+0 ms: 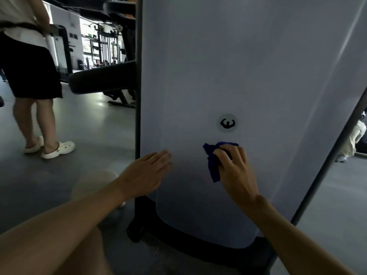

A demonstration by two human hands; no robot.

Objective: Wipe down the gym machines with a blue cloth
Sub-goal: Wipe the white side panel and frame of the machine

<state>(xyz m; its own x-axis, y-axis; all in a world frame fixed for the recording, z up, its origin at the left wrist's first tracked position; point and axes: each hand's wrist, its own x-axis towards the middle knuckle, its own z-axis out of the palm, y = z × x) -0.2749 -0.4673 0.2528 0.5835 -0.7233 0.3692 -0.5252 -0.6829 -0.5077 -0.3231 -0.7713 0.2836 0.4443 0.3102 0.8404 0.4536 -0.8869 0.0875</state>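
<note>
A: Item one, the task's thing?

B: Small crumpled deep-blue fabric cloth (213,165), pressed against the tall pale grey-lavender smooth panel of the gym machine (248,66), just below, at 6 o'clock from, a round grey badge with a black emblem (227,123).

A: Hands?

B: Right hand (235,169) bunched over the cloth, fingers curled, gripping it against the panel. Left hand (148,172) flat, fingers extended, holding nothing, resting on the panel's edge at 9 o'clock from the cloth.

A: Handling?

B: Likely light, soft, limp; a loose tail hangs out at 7 o'clock. Best held bunched under the palm, as it is.

A: Surface?

B: Upright, glossy, probably slick; dark frame rails either side, black base (198,241) beneath.

A: Room?

B: Grey gym floor (89,135); a bystander in black shorts and white clogs (58,150) at 10 o'clock; black racks and padded equipment (103,78) beyond; another person at 3 o'clock, partly hidden.
</note>
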